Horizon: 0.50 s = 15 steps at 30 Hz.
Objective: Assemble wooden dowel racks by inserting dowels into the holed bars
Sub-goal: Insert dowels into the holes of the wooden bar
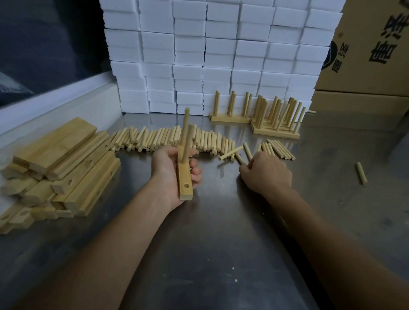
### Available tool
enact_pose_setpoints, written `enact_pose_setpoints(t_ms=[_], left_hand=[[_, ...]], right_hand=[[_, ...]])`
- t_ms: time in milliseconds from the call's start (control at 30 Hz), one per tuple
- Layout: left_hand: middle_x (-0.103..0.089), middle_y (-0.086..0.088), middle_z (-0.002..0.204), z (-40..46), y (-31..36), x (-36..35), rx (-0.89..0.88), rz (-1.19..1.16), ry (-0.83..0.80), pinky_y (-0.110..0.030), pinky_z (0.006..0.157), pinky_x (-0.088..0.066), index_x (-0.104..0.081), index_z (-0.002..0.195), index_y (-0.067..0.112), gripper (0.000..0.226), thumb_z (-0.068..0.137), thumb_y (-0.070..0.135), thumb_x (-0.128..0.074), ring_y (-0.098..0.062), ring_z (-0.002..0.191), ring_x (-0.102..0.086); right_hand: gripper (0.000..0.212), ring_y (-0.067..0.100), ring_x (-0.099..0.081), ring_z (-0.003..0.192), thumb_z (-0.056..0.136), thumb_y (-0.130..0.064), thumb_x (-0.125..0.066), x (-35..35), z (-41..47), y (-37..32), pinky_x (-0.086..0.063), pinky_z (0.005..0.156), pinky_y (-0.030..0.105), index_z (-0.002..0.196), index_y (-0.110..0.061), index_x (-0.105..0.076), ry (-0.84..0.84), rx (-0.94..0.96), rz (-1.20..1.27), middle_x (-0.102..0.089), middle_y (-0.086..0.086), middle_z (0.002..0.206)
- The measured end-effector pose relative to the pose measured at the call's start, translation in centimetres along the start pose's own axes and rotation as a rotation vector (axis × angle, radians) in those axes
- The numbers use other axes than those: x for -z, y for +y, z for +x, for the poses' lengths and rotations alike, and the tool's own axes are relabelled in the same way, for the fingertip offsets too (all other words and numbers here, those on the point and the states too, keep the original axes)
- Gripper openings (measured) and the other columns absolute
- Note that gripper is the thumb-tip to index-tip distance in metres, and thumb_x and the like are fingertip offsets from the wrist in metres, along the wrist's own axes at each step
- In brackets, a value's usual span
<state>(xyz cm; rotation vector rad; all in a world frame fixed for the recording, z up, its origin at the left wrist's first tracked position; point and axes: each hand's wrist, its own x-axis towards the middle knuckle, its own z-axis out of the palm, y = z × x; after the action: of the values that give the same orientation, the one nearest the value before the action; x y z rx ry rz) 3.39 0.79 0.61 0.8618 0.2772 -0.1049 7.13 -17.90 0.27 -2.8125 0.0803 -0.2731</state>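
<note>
the holed bar [185, 175] is being gripped around its middle by the left hand [171, 174] above the worktop [217, 250], its long axis running away from the viewer, two dowels [185, 132] standing upright in it. it is judged light, stiff and best held mid-length. a loose dowel [239, 157] is being pinched by the right hand [266, 176].

You are looking at a dim, muted picture. The white foam blocks [211, 48] at the far side are brightest, nearly washed out. The steel table [217, 250] shows soft smeared reflections. Edges bow with wide-angle distortion, and the upright dowels [186, 130] look motion-blurred.
</note>
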Motion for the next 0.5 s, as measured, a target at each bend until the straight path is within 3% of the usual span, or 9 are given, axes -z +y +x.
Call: enact_pose_setpoints(t_ms=[133,333,433,500], left_hand=[[-0.049,-0.005,0.055,-0.15,0.01,0.06,-0.004,-0.035,-0.001,-0.02,0.04,-0.036,-0.06,0.117,-0.004,0.04,0.091,0.017,-0.037,-0.015,0.042,-0.044],[-0.057,-0.008,0.07,-0.6,-0.05,-0.38,-0.023,-0.032,0.008,-0.022,0.04,-0.039,-0.057,0.105,0.004,0.025,0.103,0.024,-0.043,-0.014,0.043,-0.048],[-0.063,-0.008,0.075,-0.64,-0.05,-0.48,-0.045,0.02,0.028,-0.02,0.037,-0.038,-0.057,0.104,0.006,0.029,0.106,0.03,-0.04,-0.012,0.041,-0.048],[-0.062,-0.007,0.071,-0.61,-0.01,-0.49,-0.043,0.03,0.04,-0.019,0.036,-0.036,-0.057,0.103,0.008,0.031,0.106,0.033,-0.039,-0.011,0.039,-0.046]], right_hand=[[0.024,0.021,-0.062,0.071,0.095,-0.028,-0.057,0.14,0.19,0.61,-0.048,0.061,0.031,0.083,-0.009,-0.064,0.009,-0.046,0.138,-0.065,0.004,0.076],[0.007,0.029,-0.056,0.078,0.093,-0.008,-0.054,0.82,0.9,0.93,-0.045,0.064,0.034,0.088,-0.006,-0.057,-0.105,-0.026,0.248,-0.058,0.011,0.082],[0.021,0.02,-0.05,0.068,0.094,-0.001,-0.044,0.75,0.7,0.7,-0.035,0.052,0.029,0.081,-0.016,-0.052,-0.074,-0.034,0.43,-0.052,0.003,0.076],[0.021,0.014,-0.046,0.065,0.098,-0.002,-0.038,0.72,0.56,0.38,-0.035,0.048,0.023,0.09,-0.014,-0.054,-0.061,-0.045,0.567,-0.052,0.002,0.081]])
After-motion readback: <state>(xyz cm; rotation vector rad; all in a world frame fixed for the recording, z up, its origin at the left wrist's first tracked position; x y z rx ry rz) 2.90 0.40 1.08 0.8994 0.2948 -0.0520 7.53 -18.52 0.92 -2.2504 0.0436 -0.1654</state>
